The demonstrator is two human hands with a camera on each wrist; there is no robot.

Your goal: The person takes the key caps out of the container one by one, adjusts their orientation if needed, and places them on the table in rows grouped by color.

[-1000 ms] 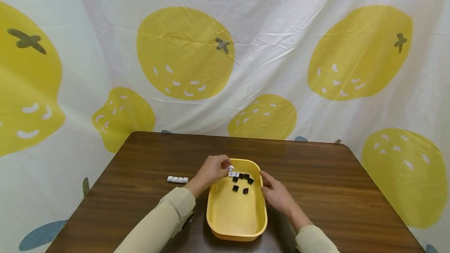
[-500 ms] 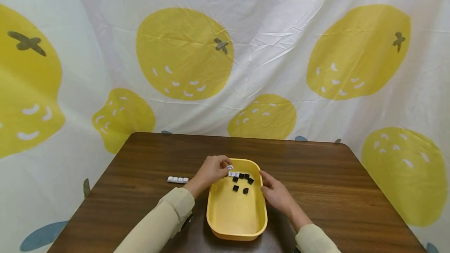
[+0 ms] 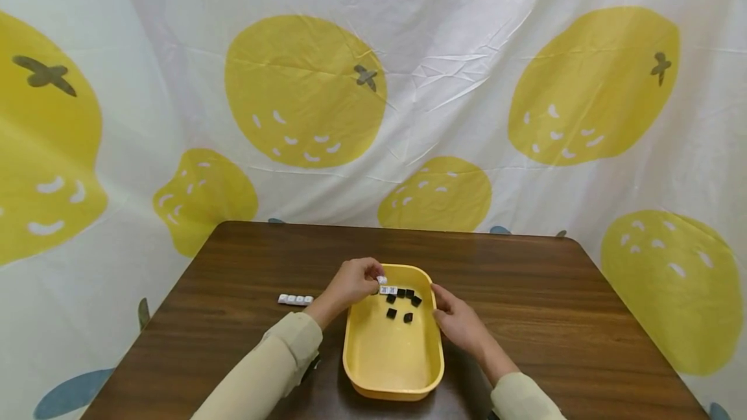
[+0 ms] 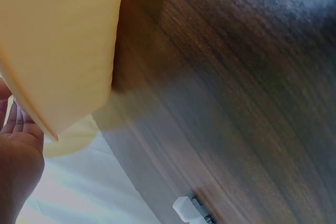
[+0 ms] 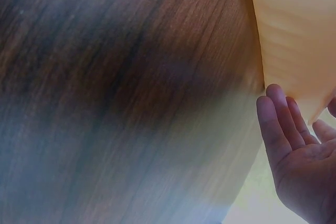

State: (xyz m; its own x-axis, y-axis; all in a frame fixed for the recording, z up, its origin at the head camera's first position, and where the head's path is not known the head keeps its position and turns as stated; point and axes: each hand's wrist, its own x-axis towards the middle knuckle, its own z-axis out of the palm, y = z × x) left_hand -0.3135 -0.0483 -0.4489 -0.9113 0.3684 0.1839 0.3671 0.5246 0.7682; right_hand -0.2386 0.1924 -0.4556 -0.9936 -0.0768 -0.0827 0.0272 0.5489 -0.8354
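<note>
In the head view a yellow rectangular tub (image 3: 393, 389) stands on the table with small black square pieces (image 3: 391, 314) inside. Two white pieces with dark markings (image 3: 388, 290) sit beside them, near the far left. My left hand (image 3: 355, 279) reaches over the tub's left rim and pinches a small white piece (image 3: 382, 280) between thumb and fingers, just above the marked ones. My right hand (image 3: 461, 323) rests against the right rim. In the right wrist view its fingers (image 5: 283, 114) lie nearly straight along the outer wall (image 5: 299, 35). The left fingertips are hidden in the left wrist view.
A short row of joined small white blocks (image 3: 296, 300) lies on the brown wooden table (image 3: 525, 277), left of the tub. One end block (image 4: 184, 208) shows dark parts beneath it. A white curtain with yellow fruit prints (image 3: 303, 93) hangs behind the table.
The white piece in my left fingers has turned slightly while the left hand stays in place. The right hand, the tub and the black pieces have not visibly moved.
</note>
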